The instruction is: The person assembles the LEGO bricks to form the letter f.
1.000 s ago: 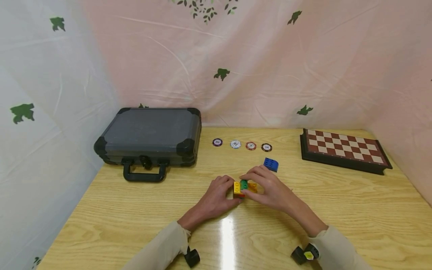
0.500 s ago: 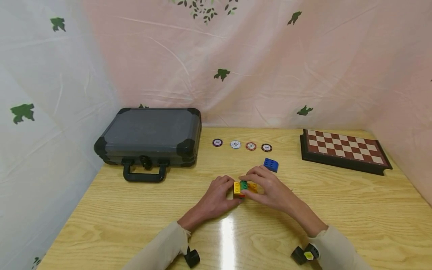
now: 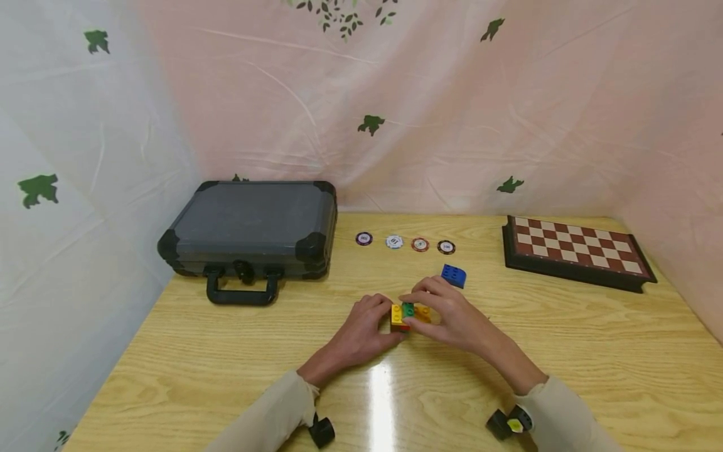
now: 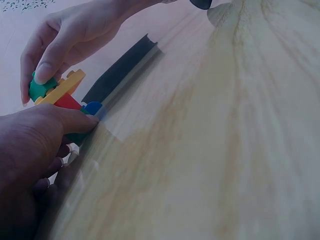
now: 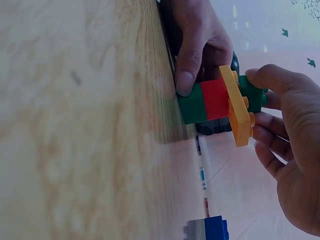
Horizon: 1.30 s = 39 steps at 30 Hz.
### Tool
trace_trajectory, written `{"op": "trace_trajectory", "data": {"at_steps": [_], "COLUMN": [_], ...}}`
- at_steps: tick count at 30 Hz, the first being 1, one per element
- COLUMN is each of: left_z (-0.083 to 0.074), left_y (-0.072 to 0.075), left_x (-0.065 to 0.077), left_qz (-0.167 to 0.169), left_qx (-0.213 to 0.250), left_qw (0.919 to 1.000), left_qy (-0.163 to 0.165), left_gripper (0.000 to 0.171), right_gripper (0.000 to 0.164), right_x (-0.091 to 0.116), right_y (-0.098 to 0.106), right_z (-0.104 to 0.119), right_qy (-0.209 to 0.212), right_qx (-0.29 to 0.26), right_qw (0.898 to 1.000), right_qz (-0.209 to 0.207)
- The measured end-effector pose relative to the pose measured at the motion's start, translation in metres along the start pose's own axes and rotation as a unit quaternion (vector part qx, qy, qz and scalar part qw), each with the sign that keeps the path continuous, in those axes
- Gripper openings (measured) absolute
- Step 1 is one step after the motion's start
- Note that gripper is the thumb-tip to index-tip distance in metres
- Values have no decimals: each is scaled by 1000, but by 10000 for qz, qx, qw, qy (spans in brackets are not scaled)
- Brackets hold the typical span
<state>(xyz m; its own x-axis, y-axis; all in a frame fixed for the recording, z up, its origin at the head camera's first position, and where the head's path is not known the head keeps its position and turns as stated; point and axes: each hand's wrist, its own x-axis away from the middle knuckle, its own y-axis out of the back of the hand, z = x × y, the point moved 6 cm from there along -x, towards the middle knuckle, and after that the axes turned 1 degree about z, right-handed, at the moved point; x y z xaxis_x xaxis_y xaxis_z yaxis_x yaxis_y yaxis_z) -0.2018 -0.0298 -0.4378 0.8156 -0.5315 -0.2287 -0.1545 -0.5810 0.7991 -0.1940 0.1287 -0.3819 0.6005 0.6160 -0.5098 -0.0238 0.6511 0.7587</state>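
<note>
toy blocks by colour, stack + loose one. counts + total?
Green blocks: 2 (bottom and top of stack)
Red block: 1
Yellow-orange block: 1
Blue block: 1 (loose)
Total: 5 visible

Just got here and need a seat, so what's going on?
It looks like block building. A person's left hand grips the lower green block, under a red block and yellow plate. The right hand pinches the upper green block on the plate; whether it is fully seated isn't clear. A blue block lies apart.
</note>
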Motion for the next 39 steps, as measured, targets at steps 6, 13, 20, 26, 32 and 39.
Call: {"op": "trace_trajectory", "data": {"at_steps": [6,13,20,26,32,39], "left_z": [0,2,3,3,3,3], "left_y": [0,-1,-2,-3,-3,-2], "left_x": [0,0,0,0,-1,-1], "left_qz": [8,15,76,122,145,150], "left_qx": [10,16,-18,-17,3,6], "left_qw": [10000,10000,10000,9999,9998,9997], "left_qy": [-6,-15,54,89,109,169], "left_gripper": [36,37,39,39,37,38], "right_gripper": [34,34,34,32,34,33], "right_x": [-1,-3,-2,0,1,2], "right_y": [0,0,-2,-3,-2,-3], "right_z": [0,-1,-2,-4,-4,-4], "right_qy": [57,129,31,-83,-57,88], "right_qx": [14,25,-54,-201,-320,-358], "right_qw": [10000,9999,10000,9998,9994,9992], "right_qz": [-5,20,19,-5,-70,-128]}}
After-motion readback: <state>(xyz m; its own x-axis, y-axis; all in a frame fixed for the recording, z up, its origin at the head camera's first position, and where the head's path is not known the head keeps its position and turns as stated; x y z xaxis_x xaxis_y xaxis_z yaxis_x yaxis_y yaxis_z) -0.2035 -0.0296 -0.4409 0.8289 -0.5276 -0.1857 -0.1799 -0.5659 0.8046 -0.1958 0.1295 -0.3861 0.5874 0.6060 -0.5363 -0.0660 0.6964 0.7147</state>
